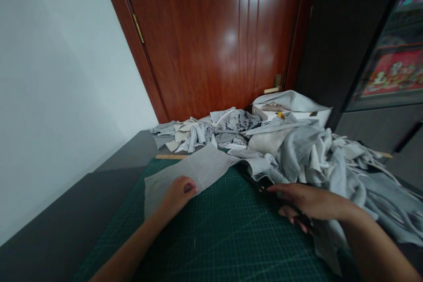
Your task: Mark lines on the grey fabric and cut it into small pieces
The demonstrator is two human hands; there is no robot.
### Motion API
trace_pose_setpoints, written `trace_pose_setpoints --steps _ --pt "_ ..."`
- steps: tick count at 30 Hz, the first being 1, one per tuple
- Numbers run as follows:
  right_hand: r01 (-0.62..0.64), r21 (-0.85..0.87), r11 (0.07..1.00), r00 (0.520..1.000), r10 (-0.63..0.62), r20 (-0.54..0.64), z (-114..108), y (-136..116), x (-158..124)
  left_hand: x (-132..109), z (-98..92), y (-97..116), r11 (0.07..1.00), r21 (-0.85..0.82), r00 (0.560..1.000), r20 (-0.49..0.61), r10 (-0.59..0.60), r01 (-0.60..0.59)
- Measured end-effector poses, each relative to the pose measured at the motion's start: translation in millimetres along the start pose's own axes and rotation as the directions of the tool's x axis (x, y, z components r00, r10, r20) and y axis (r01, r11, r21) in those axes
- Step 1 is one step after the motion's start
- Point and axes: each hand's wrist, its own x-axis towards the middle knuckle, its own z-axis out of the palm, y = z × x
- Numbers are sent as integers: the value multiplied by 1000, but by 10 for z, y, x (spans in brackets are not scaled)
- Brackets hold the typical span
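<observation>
My left hand [179, 191] is closed on the near edge of a grey piece of fabric [198, 165], which lies over the far left part of the green cutting mat [224, 229]. In my right hand [302, 202] is a pair of black scissors [262, 187], the fingers wrapped round the handles and the index finger stretched along toward the pivot. The blades point away and left, toward the fabric's right end, where their tips are hard to make out. Grey fabric also hangs beneath my right wrist.
A big heap of grey fabric [304, 150] covers the right side. Small scraps [198, 132] pile up at the back, beside a white box [322, 116]. A wooden ruler [172, 157] lies at the mat's far edge. Behind stands a brown door [205, 44]; a white wall [66, 97] bounds the left.
</observation>
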Motion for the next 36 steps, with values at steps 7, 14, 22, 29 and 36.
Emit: trace_pose_setpoints --steps 7,14,22,29,36 --pt "6 63 998 967 -21 252 231 15 -40 -281 40 93 944 247 974 -12 228 -218" --pt "11 167 986 987 -38 155 679 25 109 -256 148 90 937 243 961 -51 271 -251" --pt "-12 152 988 983 -16 183 825 20 11 -272 192 62 971 106 969 -106 224 -213" --pt "-73 306 949 981 13 192 985 -99 149 -302 183 67 973 72 967 -117 228 -221" --pt "-74 431 899 985 -2 173 1146 -223 313 -296 209 47 969 55 960 -133 246 -241"
